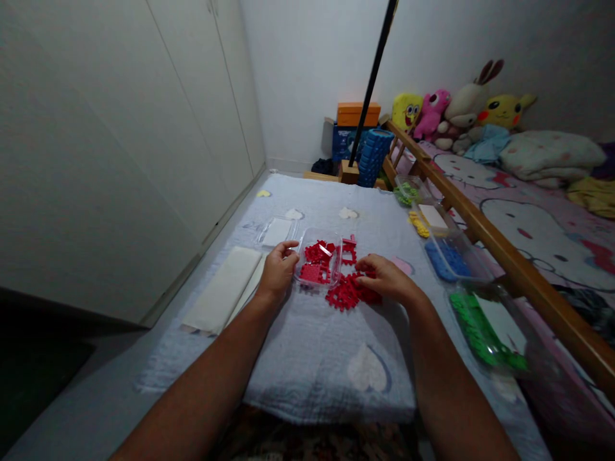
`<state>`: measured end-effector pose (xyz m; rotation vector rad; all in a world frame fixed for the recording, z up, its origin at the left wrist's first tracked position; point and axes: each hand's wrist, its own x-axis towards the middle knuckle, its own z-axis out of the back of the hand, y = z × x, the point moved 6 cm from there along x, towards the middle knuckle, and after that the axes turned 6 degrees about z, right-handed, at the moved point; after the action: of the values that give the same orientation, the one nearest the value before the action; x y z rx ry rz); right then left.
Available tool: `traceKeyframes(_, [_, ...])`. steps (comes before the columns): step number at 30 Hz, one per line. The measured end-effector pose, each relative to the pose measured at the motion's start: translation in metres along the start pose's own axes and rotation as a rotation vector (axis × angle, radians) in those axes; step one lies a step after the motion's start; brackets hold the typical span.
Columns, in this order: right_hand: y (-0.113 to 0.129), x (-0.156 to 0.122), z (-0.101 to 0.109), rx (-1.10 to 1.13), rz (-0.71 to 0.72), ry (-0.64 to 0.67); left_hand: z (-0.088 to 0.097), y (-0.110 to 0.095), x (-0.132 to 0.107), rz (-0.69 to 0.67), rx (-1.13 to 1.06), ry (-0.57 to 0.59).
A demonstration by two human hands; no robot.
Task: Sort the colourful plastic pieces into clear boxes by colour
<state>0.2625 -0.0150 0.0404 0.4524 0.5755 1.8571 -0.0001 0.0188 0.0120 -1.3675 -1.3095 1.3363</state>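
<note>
A clear plastic box [340, 253] with red interlocking building pieces [316, 274] in it stands on the cloth-covered table. My left hand [280, 269] is closed on the box's left rim, thumb and fingers at its edge. To the right of the box, more red pieces [343, 294] lie loose in a pile. Over the right side of this pile is my right hand [384, 276], its fingers curled down onto a red piece [369, 293]; the fingertips are partly hidden. A clear lid with a white card [277, 232] lies behind my left hand.
Folded cream cloth [223, 288] lies left of my left forearm. Along the right edge stand clear boxes of green pieces [480, 330], blue pieces [448, 259] and yellow pieces [418, 224]. A wooden bed rail [480, 230] borders that side. A black pole [373, 83] rises at the far end.
</note>
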Motion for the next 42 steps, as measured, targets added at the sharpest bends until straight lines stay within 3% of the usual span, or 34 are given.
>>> traceKeyframes(6, [0.015, -0.008, -0.019, -0.172, 0.01, 0.122, 0.003, 0.001, 0.002, -0.023, -0.007, -0.033])
traceKeyframes(15, [0.048, -0.013, -0.062, -0.379, 0.112, 0.101, 0.007, -0.003, 0.003, -0.017, -0.035, -0.094])
traceKeyframes(23, [0.026, -0.006, -0.045, -0.465, 0.017, -0.05, 0.008, -0.003, 0.003, 0.009, -0.054, -0.093])
traceKeyframes(27, [0.017, -0.005, -0.037, -0.455, 0.048, -0.134, 0.007, -0.002, 0.003, 0.024, -0.062, -0.087])
traceKeyframes(42, [0.02, -0.005, -0.023, -0.375, 0.069, -0.318, 0.006, -0.002, 0.002, 0.036, -0.049, -0.054])
